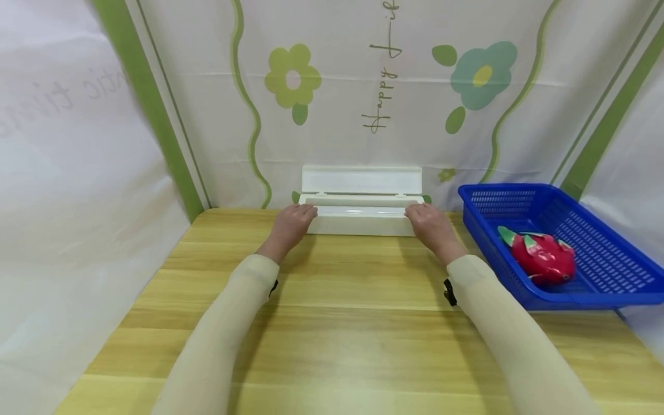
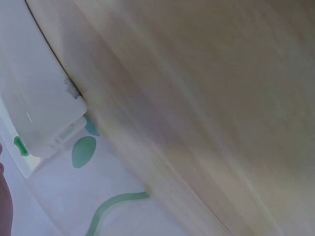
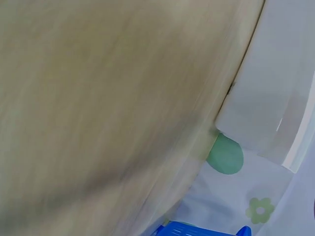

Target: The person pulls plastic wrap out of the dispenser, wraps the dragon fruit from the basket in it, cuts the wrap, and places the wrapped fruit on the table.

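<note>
A long white lidded box [image 1: 363,226], its hinged lid [image 1: 361,181] raised, lies at the table's far edge. Along its opening runs a shiny pale strip [image 1: 360,211]. My left hand [image 1: 291,226] grips the box's left end, fingers bent over the top corner. At the opposite end my right hand [image 1: 432,226] mirrors it; both thumbs are hidden. The left wrist view has the box's end with a small green tab [image 2: 20,146] and only a sliver of my left hand [image 2: 5,206]. In the right wrist view the box's other end [image 3: 266,103] appears at the right.
A blue plastic basket [image 1: 487,271] stands at the right of the wooden table [image 1: 353,328], holding a red dragon fruit [image 1: 547,260] with green tips. Behind the table hangs a white cloth [image 1: 337,138] printed with flowers and green stripes. Another cloth hangs down the left side.
</note>
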